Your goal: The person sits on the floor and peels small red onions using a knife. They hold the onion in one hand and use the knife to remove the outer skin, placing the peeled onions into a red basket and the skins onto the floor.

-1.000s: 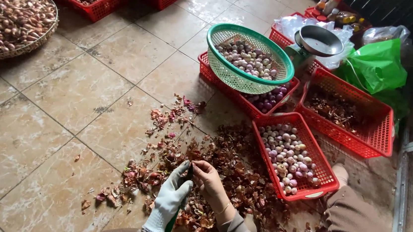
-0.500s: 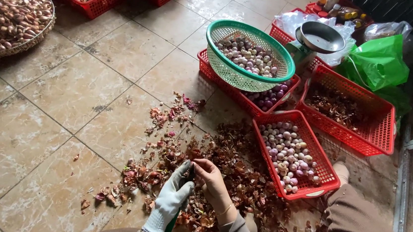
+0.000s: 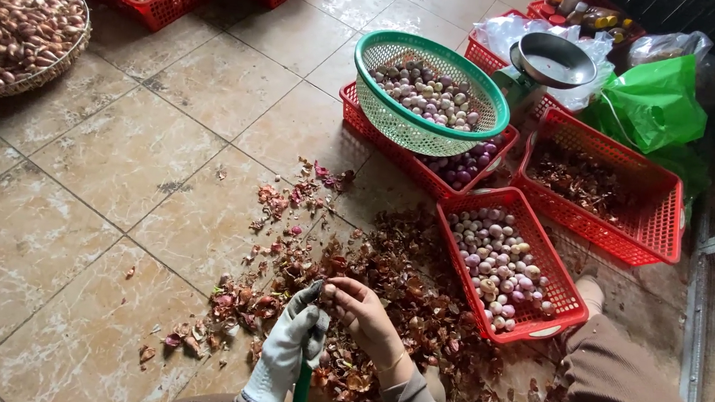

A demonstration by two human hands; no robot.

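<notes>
**Two hands meet over a heap of red-brown peelings**

The left hand [image 3: 290, 355], in a pale knitted glove, is curled with its fingertips drawn together against the right hand [image 3: 362, 318]; whether it grips anything between them cannot be told. The bare right hand has its fingers bent and pinched around a small shallot [image 3: 330, 293], held just above the pile of skins [image 3: 376, 289] strewn on the tiled floor [image 3: 101, 170].

Just right of the hands lies a long red crate [image 3: 537, 316] of peeled, pale pink bulbs. Beyond it a round green basket [image 3: 399, 118] of peeled bulbs rests tilted on another red crate [image 3: 364, 124] holding purple ones. Further right stands a red crate of dark scraps [image 3: 632, 221], with a crumpled green plastic bag [image 3: 655, 102] behind it and a metal scale pan [image 3: 553, 59] beside clear bags. At far left a round woven tray [image 3: 50, 71] holds unpeeled shallots, and two red crates sit at the top edge
</notes>
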